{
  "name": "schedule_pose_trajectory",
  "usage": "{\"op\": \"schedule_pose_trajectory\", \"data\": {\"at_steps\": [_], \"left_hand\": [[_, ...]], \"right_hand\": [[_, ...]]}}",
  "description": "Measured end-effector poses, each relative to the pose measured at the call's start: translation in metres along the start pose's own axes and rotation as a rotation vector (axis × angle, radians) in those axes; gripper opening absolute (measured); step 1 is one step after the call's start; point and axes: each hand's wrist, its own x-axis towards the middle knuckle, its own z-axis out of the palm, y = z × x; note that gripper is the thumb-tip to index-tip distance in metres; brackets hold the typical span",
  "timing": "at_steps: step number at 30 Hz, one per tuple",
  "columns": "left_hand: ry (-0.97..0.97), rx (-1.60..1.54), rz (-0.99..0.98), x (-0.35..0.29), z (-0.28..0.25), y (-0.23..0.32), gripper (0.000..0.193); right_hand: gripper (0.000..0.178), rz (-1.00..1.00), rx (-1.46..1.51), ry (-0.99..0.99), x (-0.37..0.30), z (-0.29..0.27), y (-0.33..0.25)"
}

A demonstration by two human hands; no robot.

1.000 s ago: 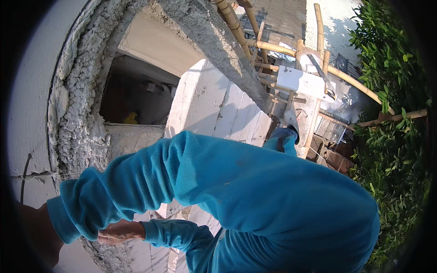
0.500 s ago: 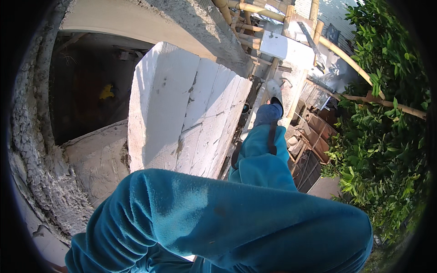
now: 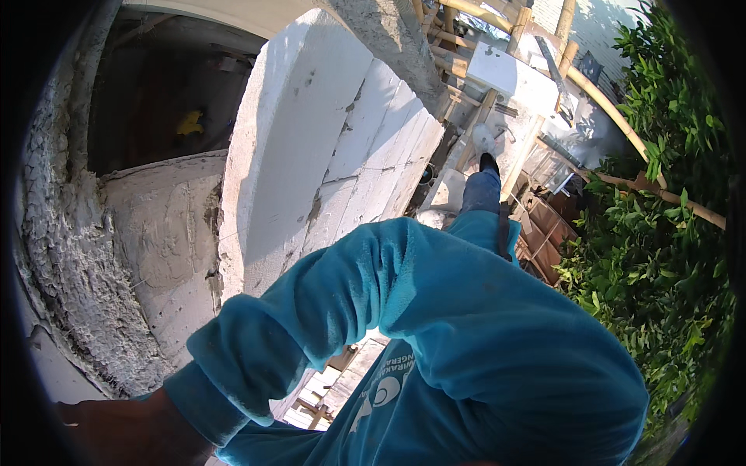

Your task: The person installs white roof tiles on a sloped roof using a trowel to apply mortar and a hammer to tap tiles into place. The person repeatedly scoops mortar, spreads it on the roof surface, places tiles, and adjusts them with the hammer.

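Observation:
My right arm, in a teal sleeve [image 3: 497,334], bends across my body toward the lower left. Its bare wrist and part of my right hand [image 3: 128,433] come out of the cuff there. The fingers run into the dark rim of the picture, so I cannot see whether they hold anything. Rough mortar [image 3: 101,326] along a wall edge lies just above that hand. My left hand is not visible. Beyond the arm, a white block wall [image 3: 326,155] with grey joints rises. My blue trouser leg [image 3: 483,190] and dark footwear [image 3: 489,163] show to its right.
At upper left is a dark opening [image 3: 163,93] with something yellow [image 3: 189,123] inside. Bamboo poles [image 3: 610,101] and a white board [image 3: 497,68] form scaffolding at upper right. A handsaw [image 3: 553,70] lies there. Leafy branches [image 3: 660,256] fill the right side.
My right forearm has swung, so that its cuff and part of the hand now show at lower left. The bent elbow stands higher in view, and the wall and scaffolding have shifted up and right.

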Motion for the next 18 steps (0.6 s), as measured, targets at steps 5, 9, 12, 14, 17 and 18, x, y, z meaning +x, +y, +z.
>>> {"op": "schedule_pose_trajectory", "data": {"at_steps": [5, 9, 12, 14, 17, 18], "left_hand": [[-0.005, -0.093, 0.044, 0.015, 0.025, 0.014, 0.048], [-0.052, -0.069, 0.065, 0.015, 0.028, 0.007, 0.048], [-0.088, -0.088, 0.069, 0.019, 0.045, 0.008, 0.047], [-0.101, -0.089, 0.087, 0.026, 0.054, 0.005, 0.047], [-0.129, -0.061, 0.108, 0.034, 0.069, -0.002, 0.047], [-0.137, -0.048, 0.119, 0.039, 0.074, -0.004, 0.047]], "right_hand": [[0.028, 0.174, -0.376, -0.109, -0.086, -0.145, -0.047], [0.027, 0.955, -0.713, -0.208, -0.178, -0.267, -0.097], [0.024, 1.341, -1.075, -0.1, -0.225, -0.342, -0.151], [0.021, 1.31, -1.254, -0.002, -0.276, -0.4, -0.186], [0.019, 1.394, -1.436, 0.126, -0.321, -0.466, -0.225], [0.019, 1.422, -1.508, 0.156, -0.346, -0.495, -0.233]]}}
